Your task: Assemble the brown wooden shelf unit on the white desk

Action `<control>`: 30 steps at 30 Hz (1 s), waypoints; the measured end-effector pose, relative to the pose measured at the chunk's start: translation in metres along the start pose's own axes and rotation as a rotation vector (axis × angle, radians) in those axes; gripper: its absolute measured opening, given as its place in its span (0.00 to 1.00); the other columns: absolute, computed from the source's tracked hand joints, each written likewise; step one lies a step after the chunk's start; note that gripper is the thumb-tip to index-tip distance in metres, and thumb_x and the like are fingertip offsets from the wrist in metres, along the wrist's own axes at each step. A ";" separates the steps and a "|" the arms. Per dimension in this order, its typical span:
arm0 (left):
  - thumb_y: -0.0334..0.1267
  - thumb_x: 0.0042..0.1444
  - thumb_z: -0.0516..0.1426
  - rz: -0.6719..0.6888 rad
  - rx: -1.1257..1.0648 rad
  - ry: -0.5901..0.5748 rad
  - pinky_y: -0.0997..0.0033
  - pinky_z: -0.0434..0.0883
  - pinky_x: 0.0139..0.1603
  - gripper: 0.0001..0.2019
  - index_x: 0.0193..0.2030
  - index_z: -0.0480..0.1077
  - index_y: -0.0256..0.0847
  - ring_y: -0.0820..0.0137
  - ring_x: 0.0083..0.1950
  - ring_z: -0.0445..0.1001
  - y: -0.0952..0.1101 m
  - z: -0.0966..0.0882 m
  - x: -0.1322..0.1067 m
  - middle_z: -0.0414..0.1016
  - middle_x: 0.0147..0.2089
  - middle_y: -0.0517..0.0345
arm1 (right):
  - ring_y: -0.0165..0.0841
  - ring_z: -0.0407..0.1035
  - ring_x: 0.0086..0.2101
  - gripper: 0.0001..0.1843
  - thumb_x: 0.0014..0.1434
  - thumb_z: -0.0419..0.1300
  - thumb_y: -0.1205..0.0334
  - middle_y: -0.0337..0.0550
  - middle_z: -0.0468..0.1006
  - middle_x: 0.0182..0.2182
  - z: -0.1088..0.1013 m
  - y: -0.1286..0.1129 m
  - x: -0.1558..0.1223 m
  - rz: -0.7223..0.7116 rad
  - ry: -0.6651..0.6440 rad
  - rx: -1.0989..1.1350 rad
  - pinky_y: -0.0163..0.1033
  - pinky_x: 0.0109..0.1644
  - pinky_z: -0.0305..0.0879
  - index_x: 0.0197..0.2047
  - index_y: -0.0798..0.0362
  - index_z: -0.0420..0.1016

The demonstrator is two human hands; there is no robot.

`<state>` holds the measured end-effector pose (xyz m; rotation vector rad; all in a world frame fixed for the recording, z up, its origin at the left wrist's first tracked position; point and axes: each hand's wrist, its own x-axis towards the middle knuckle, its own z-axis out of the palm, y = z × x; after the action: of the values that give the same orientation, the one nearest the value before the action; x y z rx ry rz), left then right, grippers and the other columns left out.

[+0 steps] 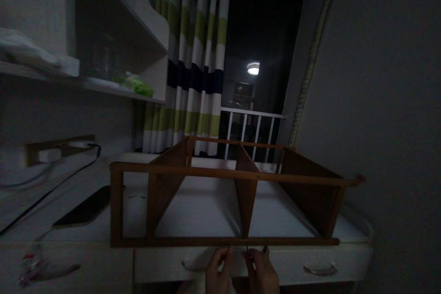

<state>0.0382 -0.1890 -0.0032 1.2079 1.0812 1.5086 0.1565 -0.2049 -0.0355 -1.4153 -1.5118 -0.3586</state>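
Observation:
My left hand (219,268) is low in the view, in front of the desk drawers, with thumb and fingers pinched together. Close beside it, my right hand (261,272) is also closed in a pinch. A thin, pale sliver shows between the two hands, and small dark tips stick up at the right fingers; the dim light hides what they are. Just beyond the fingertips, a brown wooden shelf rack (206,241) lies on its side, its open compartments facing up.
The rack rests on a white desk (206,206) with metal drawer handles (320,269). A phone (82,206) with a dangling charm (31,264) lies at left, near a cable (62,179) and power strip (69,147). Behind are a striped curtain (196,55) and window railing (255,113).

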 end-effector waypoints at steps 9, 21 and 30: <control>0.61 0.35 0.56 0.014 0.038 0.041 0.74 0.67 0.34 0.24 0.22 0.70 0.38 0.67 0.30 0.69 0.007 0.004 -0.001 0.72 0.24 0.57 | 0.35 0.67 0.30 0.14 0.52 0.45 0.73 0.43 0.72 0.27 0.005 0.005 -0.001 -0.298 0.009 -0.276 0.36 0.34 0.64 0.40 0.51 0.65; 0.56 0.40 0.56 -0.011 -0.016 -0.070 0.74 0.67 0.39 0.21 0.26 0.71 0.38 0.64 0.35 0.70 0.002 -0.001 -0.001 0.73 0.28 0.55 | 0.32 0.68 0.22 0.22 0.58 0.42 0.46 0.44 0.74 0.23 -0.002 -0.009 0.007 0.218 -0.050 0.144 0.33 0.25 0.62 0.28 0.50 0.70; 0.55 0.46 0.52 0.020 0.059 -0.188 0.75 0.65 0.36 0.20 0.25 0.69 0.38 0.69 0.32 0.67 -0.010 0.013 -0.006 0.70 0.26 0.58 | 0.30 0.65 0.21 0.22 0.41 0.57 0.41 0.41 0.72 0.20 -0.014 -0.003 0.019 0.683 -0.058 0.674 0.32 0.21 0.60 0.22 0.54 0.68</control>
<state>0.0526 -0.1911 -0.0124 1.3756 0.9964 1.3564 0.1634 -0.2054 -0.0125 -1.2805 -0.9576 0.5671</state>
